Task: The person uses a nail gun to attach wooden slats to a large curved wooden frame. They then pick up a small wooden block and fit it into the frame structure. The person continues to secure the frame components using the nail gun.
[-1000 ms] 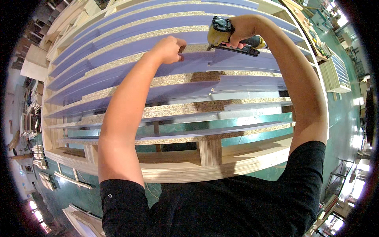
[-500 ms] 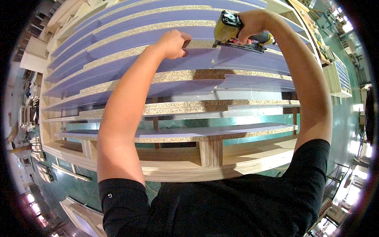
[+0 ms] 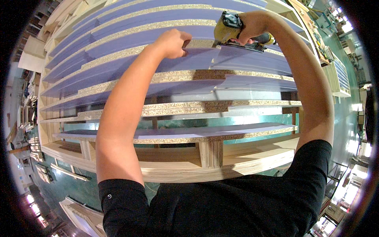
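Note:
My right hand (image 3: 252, 28) is wrapped round the handle of a yellow and black air nail gun (image 3: 227, 28). The gun's nose rests at the chipboard edge of a purple-faced strip (image 3: 203, 43), one of several standing in rows across a wooden frame. A little to the left, my left hand (image 3: 172, 43) grips that same strip, thumb and forefinger bent over its edge. The hand itself hides the other fingers. Below the gun, a second purple-faced length (image 3: 252, 59) overlaps the end of its neighbour.
Pale plywood rails (image 3: 173, 172) form the near side of the frame, with a layered block (image 3: 211, 154) between them. Another slatted frame (image 3: 340, 75) stands off to the right. Timber pieces (image 3: 69, 170) lie on the green floor at left.
Both hands and the nail gun keep almost the same places on the strip. The view has shifted very slightly.

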A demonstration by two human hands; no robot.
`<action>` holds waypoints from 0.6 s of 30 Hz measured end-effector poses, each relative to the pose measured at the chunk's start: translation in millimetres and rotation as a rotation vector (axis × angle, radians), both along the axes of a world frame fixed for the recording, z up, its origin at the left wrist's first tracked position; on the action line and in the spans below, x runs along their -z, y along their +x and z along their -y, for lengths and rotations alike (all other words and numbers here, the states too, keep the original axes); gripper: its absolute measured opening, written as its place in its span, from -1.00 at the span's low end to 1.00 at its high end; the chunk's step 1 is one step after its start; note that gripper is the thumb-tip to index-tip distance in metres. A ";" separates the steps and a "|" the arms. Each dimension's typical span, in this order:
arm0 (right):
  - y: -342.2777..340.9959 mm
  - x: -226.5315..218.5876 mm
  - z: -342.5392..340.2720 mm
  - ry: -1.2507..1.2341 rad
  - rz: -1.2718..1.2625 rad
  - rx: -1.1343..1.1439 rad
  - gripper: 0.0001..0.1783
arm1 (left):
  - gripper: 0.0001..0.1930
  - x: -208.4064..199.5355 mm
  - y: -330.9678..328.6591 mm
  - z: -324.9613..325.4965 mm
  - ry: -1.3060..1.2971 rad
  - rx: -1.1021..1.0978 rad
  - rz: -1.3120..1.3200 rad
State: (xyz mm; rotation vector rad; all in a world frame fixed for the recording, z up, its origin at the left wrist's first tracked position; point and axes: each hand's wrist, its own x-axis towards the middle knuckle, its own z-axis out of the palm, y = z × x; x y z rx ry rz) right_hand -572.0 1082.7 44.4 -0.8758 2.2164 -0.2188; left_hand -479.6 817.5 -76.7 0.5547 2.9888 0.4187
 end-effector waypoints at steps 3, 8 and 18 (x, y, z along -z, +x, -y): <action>-2.7 -1.7 3.1 -0.034 0.106 0.035 -0.71 | -0.58 1.4 -4.1 2.8 -0.023 0.066 -0.042; -47.6 1.3 9.8 0.107 -0.156 0.014 -0.80 | -0.49 -26.5 -14.9 -15.1 -0.144 0.063 0.037; -107.7 12.5 31.1 0.119 -0.085 0.033 -0.78 | -0.62 13.2 -93.9 -25.2 -0.167 -0.133 -0.086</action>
